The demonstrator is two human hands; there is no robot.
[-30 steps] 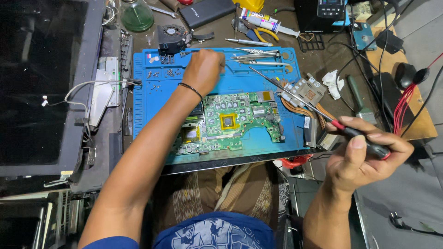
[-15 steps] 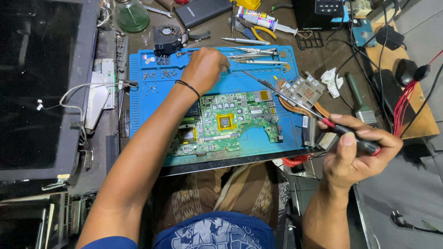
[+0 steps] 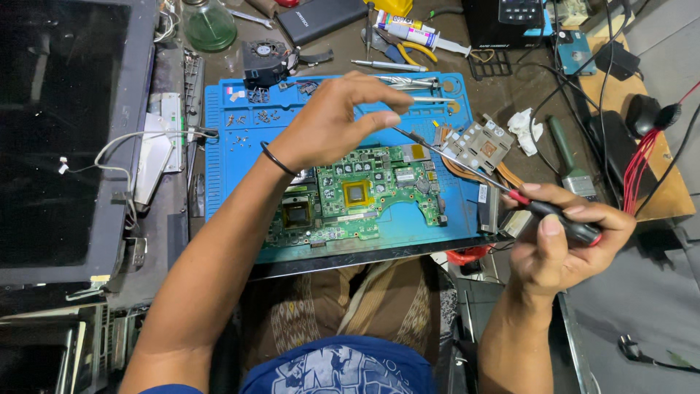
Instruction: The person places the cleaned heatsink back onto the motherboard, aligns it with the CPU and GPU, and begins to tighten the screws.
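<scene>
My left hand [image 3: 332,120] hovers over the blue work mat [image 3: 226,160], thumb and forefinger pinched together right at the tip of a long thin screwdriver [image 3: 467,166]. Whether something tiny sits in the pinch cannot be seen. My right hand [image 3: 561,248] grips the screwdriver's red-and-black handle off the mat's right edge, the shaft slanting up-left. Below the left hand a green laptop motherboard [image 3: 364,197] lies flat on the mat. Several small loose screws [image 3: 244,135] are scattered on the mat's left part.
A copper-piped heatsink [image 3: 477,146] lies at the mat's right edge, a black fan [image 3: 264,60] at its top. A laptop screen panel [image 3: 65,131] fills the left side. Pliers [image 3: 408,51], a green flask [image 3: 208,28], a brush [image 3: 572,164] and red wires [image 3: 642,164] crowd the bench.
My left hand has lifted off the top of the mat and come back towards me, its fingers now pinched at the screwdriver's tip. The right hand keeps its hold on the handle.
</scene>
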